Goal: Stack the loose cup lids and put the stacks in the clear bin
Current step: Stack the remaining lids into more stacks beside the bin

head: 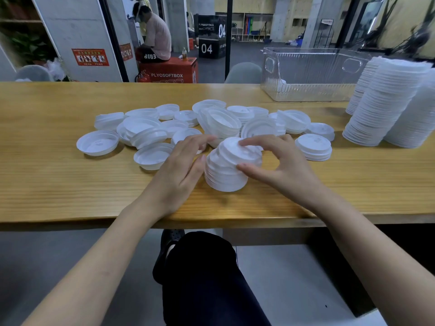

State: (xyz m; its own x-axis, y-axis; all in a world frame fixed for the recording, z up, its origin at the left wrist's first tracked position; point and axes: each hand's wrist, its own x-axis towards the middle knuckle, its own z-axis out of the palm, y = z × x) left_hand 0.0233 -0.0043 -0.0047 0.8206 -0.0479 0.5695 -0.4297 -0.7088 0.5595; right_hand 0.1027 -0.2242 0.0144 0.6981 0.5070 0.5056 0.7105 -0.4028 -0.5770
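Observation:
A short stack of white cup lids [226, 170] stands tilted on the wooden table [58, 184] near its front edge. My right hand [280, 165] holds the top of the stack, fingers on the top lid and thumb against its side. My left hand [181, 170] is at the stack's left side, thumb touching it, fingers reaching toward the loose lids behind. Several loose white lids [164, 128] lie scattered across the middle of the table, some upside down. The clear bin [308, 90] sits at the back right, with one lid showing inside.
Tall stacks of white lids [386, 107] stand at the table's right end beside the bin. A small lid stack [314, 147] lies to the right of my right hand. A person sits on a red box beyond the table. My dark-clad knee is under the table edge.

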